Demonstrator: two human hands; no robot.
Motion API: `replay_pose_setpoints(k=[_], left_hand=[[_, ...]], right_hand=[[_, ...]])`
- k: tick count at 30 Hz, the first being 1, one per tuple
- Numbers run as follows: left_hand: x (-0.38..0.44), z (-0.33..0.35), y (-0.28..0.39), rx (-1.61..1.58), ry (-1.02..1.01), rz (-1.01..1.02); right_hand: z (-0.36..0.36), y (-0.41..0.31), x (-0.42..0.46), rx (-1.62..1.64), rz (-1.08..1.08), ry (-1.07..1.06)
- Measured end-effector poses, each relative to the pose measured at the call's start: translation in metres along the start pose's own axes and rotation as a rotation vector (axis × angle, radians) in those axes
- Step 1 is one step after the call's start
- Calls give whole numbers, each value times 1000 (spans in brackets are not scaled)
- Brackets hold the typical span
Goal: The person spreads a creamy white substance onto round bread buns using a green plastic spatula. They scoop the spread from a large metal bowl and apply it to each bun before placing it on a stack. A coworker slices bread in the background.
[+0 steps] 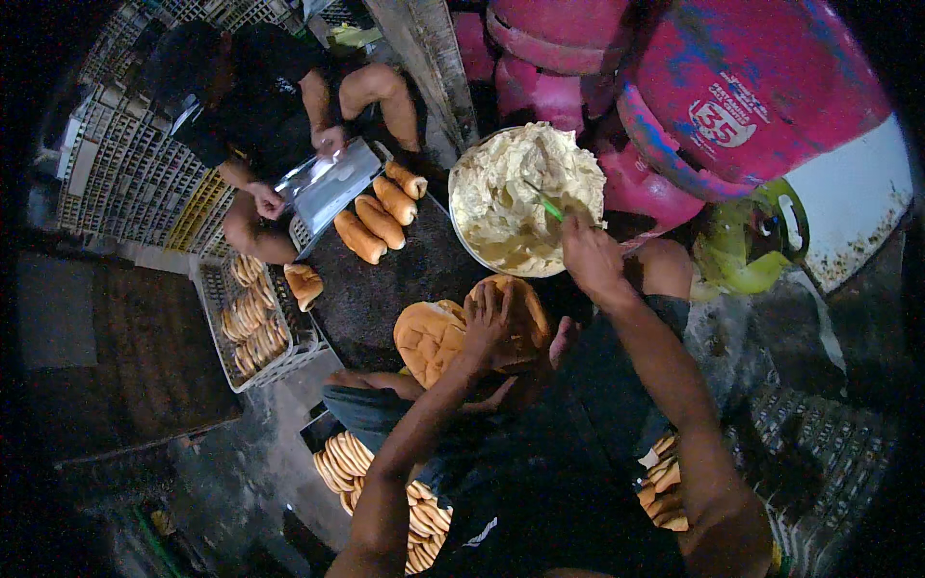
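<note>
My right hand (591, 249) grips the green handle of a spreading knife (551, 209), whose blade reaches into a large round tub of pale cream (506, 188). Spread fingers of my left hand (489, 318) rest on top of a round brown bun (531, 318) just below the tub. Touching or close beside it on the left is another round bun (426, 339) with a creased top. Several long rolls (379, 220) lie side by side on a dark surface (361, 303), and a shorter bread piece (302, 284) sits at its left edge.
Across at upper left, a seated person (253, 108) handles clear plastic bags (332, 188). Left stands a white plastic crate (217, 339) of flat breads. Stacked crates (130, 173) are behind. Pink gas cylinders (751, 94) and a green cylinder (751, 238) stand right. More breads (426, 527) lie beside me.
</note>
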State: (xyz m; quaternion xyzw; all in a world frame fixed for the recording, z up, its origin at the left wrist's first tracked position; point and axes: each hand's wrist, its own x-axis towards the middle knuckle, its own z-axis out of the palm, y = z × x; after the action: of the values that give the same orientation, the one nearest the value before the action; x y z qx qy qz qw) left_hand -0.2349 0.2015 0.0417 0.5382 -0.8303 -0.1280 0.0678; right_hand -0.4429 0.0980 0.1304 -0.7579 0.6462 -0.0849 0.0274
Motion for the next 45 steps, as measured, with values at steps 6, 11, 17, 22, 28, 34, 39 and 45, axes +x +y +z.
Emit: replay_pose_setpoints(k=[6,11,17,22,28,34,39,45], left_hand=[[-17,-15,29,36,-65,-92],[-27,-33,41,-305,-87,-114],[-11,-111,34,-1832,109,-737],[-8,-86,-7,-2710,208,-177],[9,-116,-12,-2208,248,-872],[14,-96,-18,-2291,322,-900],[5,-99,-16,-2242,286,-828],[-26,-68,-85,-2206,539,-578]], right_hand=[[12,-6,15,513,-29,139],[-22,4,-3,721,-24,74],[-40,10,-14,832,-237,10],[-29,-13,-9,801,-504,-93],[-11,-23,-13,225,-641,-34],[-24,-24,-17,138,-635,-3],[-19,-30,-17,-3,-656,241],[-29,-30,-33,102,-566,26]])
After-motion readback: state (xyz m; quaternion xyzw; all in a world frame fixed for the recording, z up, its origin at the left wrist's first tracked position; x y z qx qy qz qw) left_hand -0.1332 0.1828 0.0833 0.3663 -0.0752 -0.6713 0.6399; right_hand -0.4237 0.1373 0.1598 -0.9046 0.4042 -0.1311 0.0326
